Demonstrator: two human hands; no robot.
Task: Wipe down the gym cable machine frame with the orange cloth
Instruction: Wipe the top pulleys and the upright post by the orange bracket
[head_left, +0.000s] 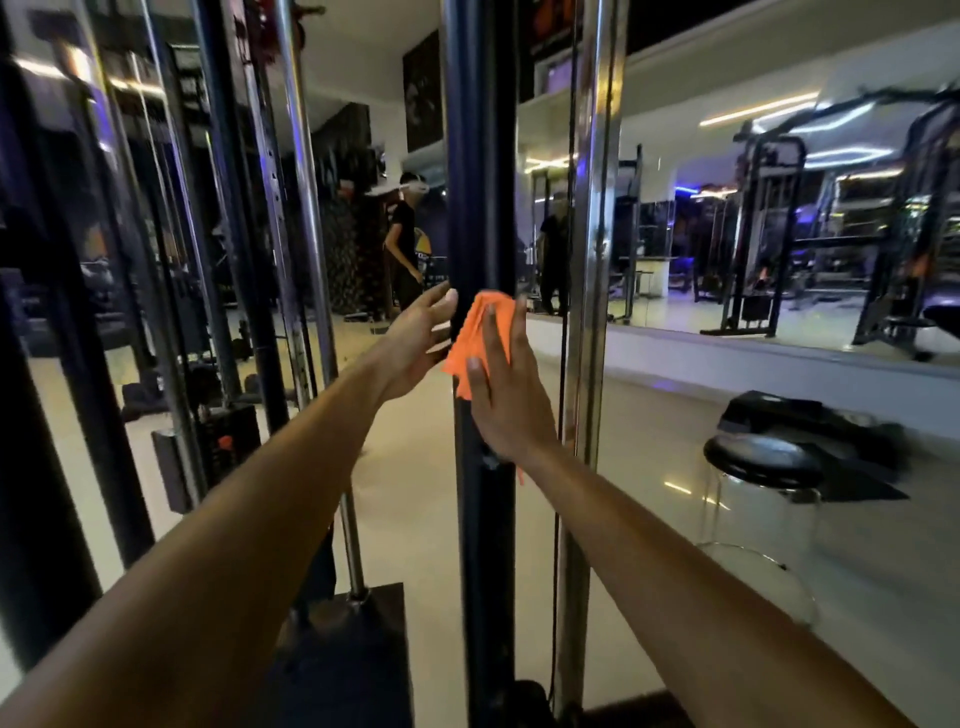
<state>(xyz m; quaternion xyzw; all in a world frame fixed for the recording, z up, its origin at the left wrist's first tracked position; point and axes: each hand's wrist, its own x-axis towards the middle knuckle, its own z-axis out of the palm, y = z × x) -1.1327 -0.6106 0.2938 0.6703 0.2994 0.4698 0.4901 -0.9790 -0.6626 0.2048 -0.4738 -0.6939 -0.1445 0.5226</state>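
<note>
A black upright post (480, 156) of the cable machine frame runs from top to bottom in the middle of the view. My right hand (506, 395) presses the orange cloth (475, 338) flat against the post at about chest height, fingers straight and pointing up. The cloth shows above and to the left of those fingers, and a small orange corner hangs below the wrist. My left hand (415, 340) is open just left of the post, its fingertips near the post's left edge and the cloth; whether they touch is unclear.
A chrome guide rod (592, 260) with a thin cable stands just right of the post. More chrome rods (306, 208) and dark uprights stand to the left, above a black base plate (358, 649). A round black stool (763, 460) is at the right. A mirror wall reflects the gym and people.
</note>
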